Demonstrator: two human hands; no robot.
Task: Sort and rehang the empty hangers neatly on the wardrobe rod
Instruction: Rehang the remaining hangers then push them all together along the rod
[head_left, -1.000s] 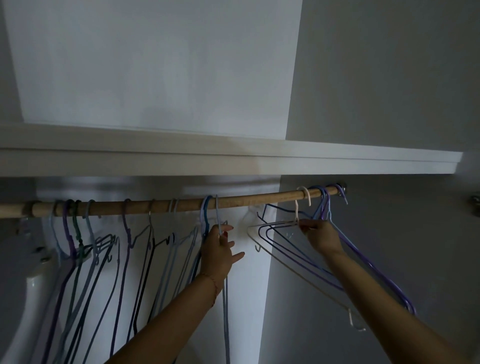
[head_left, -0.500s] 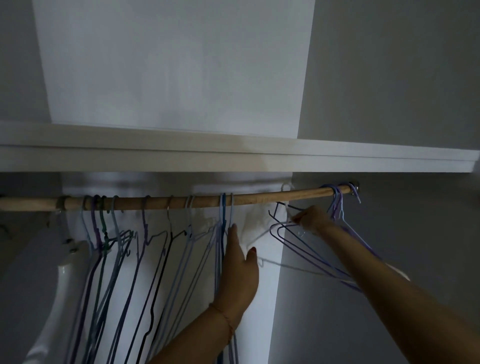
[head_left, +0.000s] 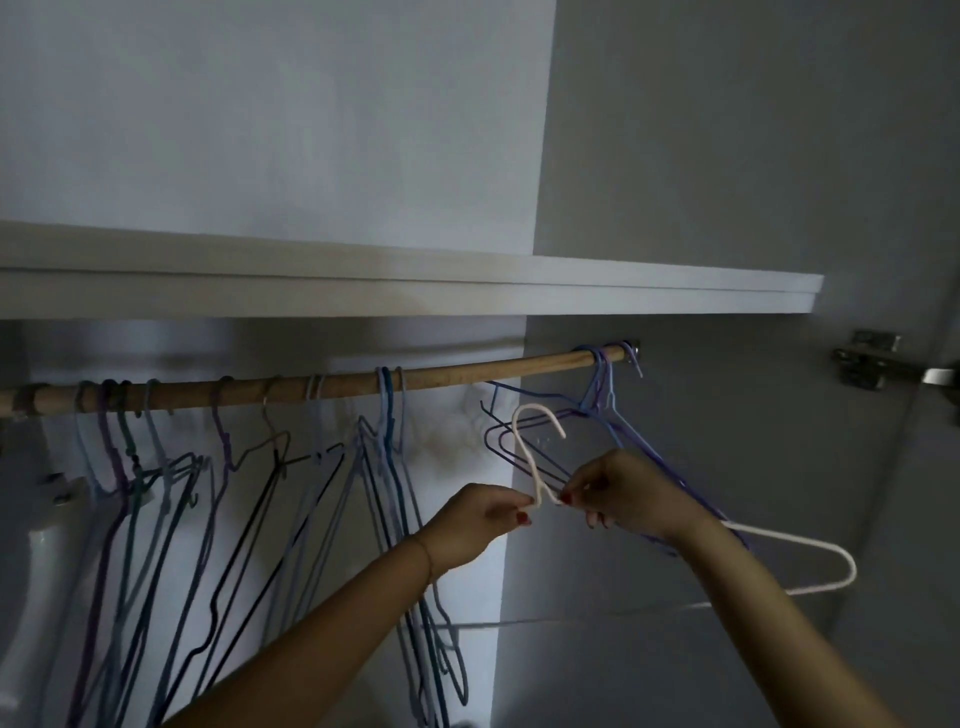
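- Your landmark is the wooden rod, running across under the white shelf.
- Along the rod's left and middle stretch hangs a crowded row of blue, purple and dark hangers, their hooks over the rod.
- Below the rod's bare middle part, your left hand pinches the neck of the white hanger, fingers curled tight on it.
- That white hanger is off the rod, its hook upright just beneath it.
- Your right hand pinches the same neck from the other side, fingers curled.
- At the rod's right end hang a few blue and purple hangers, tilted behind your right hand.
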